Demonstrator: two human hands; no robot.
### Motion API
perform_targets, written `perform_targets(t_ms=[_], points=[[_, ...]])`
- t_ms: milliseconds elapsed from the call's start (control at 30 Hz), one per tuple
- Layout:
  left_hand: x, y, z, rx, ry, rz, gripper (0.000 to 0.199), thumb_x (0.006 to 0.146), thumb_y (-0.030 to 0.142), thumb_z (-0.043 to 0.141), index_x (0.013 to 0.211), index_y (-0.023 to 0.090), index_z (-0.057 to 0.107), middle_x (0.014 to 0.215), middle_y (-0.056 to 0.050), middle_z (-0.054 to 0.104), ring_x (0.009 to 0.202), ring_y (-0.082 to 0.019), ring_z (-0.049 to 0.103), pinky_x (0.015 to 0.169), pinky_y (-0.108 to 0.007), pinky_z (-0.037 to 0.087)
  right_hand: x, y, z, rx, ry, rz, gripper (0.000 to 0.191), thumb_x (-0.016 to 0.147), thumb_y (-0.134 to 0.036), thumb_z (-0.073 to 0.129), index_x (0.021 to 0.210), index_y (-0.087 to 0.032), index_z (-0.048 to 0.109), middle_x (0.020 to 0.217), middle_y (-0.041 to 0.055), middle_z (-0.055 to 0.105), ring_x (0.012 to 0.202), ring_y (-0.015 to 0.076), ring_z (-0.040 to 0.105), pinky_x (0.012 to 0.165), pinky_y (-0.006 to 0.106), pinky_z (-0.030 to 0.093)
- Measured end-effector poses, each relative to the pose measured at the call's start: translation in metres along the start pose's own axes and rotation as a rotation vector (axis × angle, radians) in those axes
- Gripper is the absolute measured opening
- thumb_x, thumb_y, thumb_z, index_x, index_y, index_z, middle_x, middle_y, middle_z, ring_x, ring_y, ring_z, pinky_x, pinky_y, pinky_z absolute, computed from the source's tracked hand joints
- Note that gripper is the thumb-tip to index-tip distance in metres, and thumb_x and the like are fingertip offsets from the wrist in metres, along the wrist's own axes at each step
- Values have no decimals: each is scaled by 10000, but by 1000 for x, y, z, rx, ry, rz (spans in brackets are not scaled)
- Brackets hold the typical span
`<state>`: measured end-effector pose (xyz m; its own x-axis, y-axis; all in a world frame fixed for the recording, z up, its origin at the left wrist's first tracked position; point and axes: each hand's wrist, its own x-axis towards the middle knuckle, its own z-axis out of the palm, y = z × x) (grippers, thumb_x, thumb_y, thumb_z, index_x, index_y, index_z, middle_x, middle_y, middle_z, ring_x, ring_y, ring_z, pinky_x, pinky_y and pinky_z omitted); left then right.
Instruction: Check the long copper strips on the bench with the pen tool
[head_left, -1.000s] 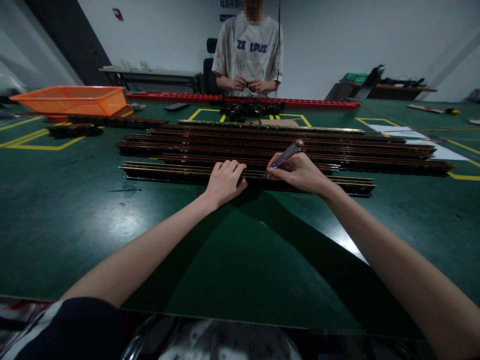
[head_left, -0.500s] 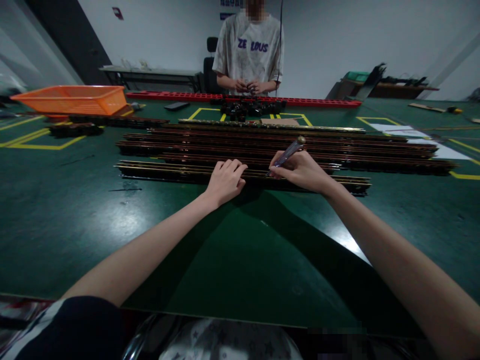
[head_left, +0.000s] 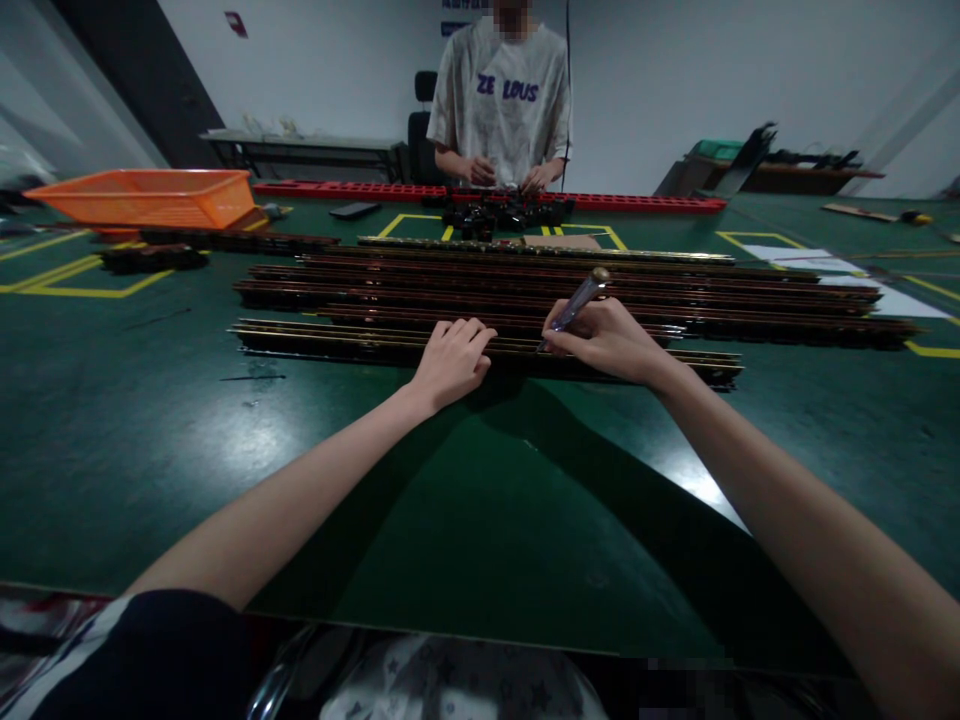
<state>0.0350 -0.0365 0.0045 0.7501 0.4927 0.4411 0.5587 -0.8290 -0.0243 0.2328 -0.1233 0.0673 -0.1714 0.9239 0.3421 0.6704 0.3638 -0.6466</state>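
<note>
A bundle of long, thin dark strips with gold-coloured edges (head_left: 330, 338) lies crosswise on the green table in front of me. My left hand (head_left: 452, 362) holds this bundle near its middle, fingers bent over the top and thumb on the near side. In my right hand (head_left: 600, 338) is a small screwdriver (head_left: 577, 300) with a clear purplish handle, gripped like a pen and tilted. Its lower end points down at the same bundle, a little right of my left hand. The fingers partly hide the tip, so I cannot tell what it touches.
Behind the bundle lie several more dark strips (head_left: 420, 282). An orange bin (head_left: 150, 200) stands at the back left, near a phone-like black slab (head_left: 355, 211). A red perforated rail (head_left: 637, 204) runs along the far side. Across the table, a person (head_left: 502, 100) handles dark parts (head_left: 487, 215).
My hands and the screwdriver keep nearly the same place on the bundle. The other person's hands have moved apart, one shifting to the right. The view has shifted slightly.
</note>
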Motion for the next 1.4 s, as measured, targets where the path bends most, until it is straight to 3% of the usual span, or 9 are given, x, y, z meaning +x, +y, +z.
perform_targets(t_ms=[467, 1033, 1400], points=[[0, 2, -3, -20, -1, -2, 376, 856, 309, 446, 1161, 116, 551, 1152, -128, 602, 1041, -258, 531, 883, -391, 370, 0, 1, 1, 10, 12, -6, 131, 767, -277, 592, 717, -157, 571, 657, 40, 605, 589, 153, 578, 576, 284, 459], [0, 1, -1, -7, 4, 6, 371, 875, 339, 423, 1148, 115, 536, 1137, -131, 603, 1019, -253, 531, 858, -381, 363, 0, 5, -2, 38, 42, 32, 164, 741, -320, 617, 707, -166, 571, 636, 31, 597, 588, 149, 568, 543, 279, 451], [1, 0, 1, 21, -1, -21, 413, 897, 447, 398, 1116, 127, 542, 1108, -127, 600, 1004, -267, 525, 836, -387, 366, -1, 7, 0, 26, 46, 28, 159, 757, -313, 603, 728, -158, 585, 652, 41, 606, 587, 153, 572, 556, 292, 469]])
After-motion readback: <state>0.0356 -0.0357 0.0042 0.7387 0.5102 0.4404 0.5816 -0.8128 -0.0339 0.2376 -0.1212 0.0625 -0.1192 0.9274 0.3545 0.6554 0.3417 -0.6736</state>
